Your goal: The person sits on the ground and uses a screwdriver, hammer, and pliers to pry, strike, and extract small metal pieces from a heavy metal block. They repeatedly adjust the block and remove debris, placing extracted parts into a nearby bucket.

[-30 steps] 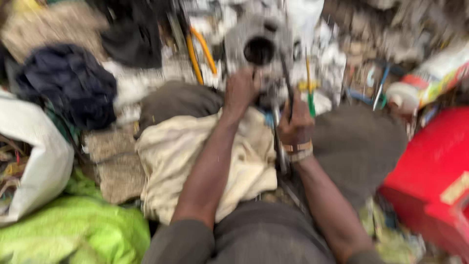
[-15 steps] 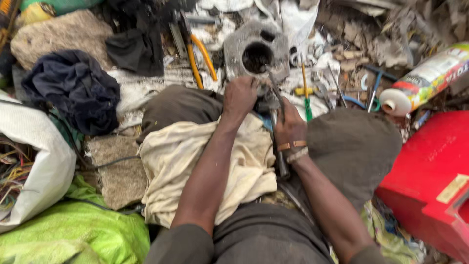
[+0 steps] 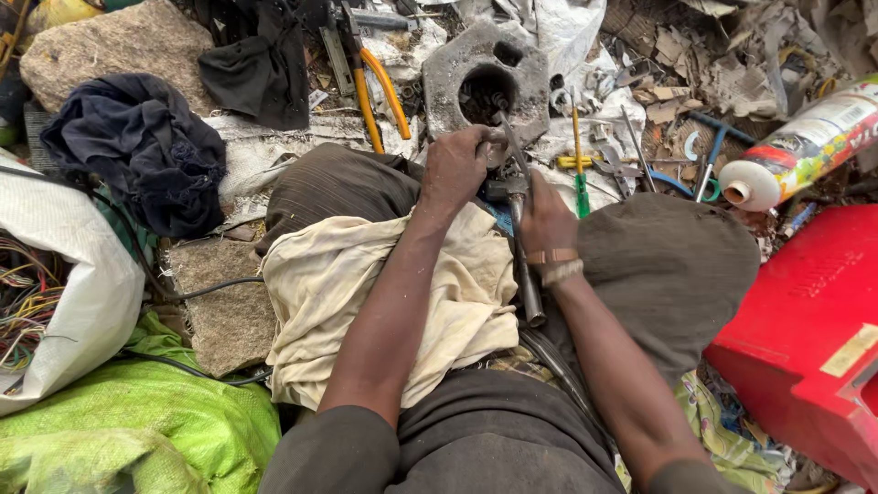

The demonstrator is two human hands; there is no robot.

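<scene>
1. Ground clutter fills the view: a red plastic case (image 3: 805, 338) at the right, a white sack (image 3: 64, 302) of wires and a green bag (image 3: 128, 430) at the left, and a dark cloth bundle (image 3: 137, 146) beyond them.
2. Cream cloth (image 3: 366, 293) lies over the person's lap, under the left forearm.
3. Grey metal casting (image 3: 485, 82) with a round bore sits on the ground just past the knees, the hands close to its near edge.
4. Left hand (image 3: 457, 169) is curled shut around a small metal part at that edge; what the part is cannot be told.
5. Right hand (image 3: 547, 220) is closed on a long metal tool (image 3: 523, 247), whose handle runs back toward the lap.
6. Green-handled screwdriver (image 3: 578, 169) lies just right of the hands.
7. Judging from this, the work goes best with the left hand bracing the part firmly while the right keeps the tool square and turns steadily, not in jerks.
</scene>
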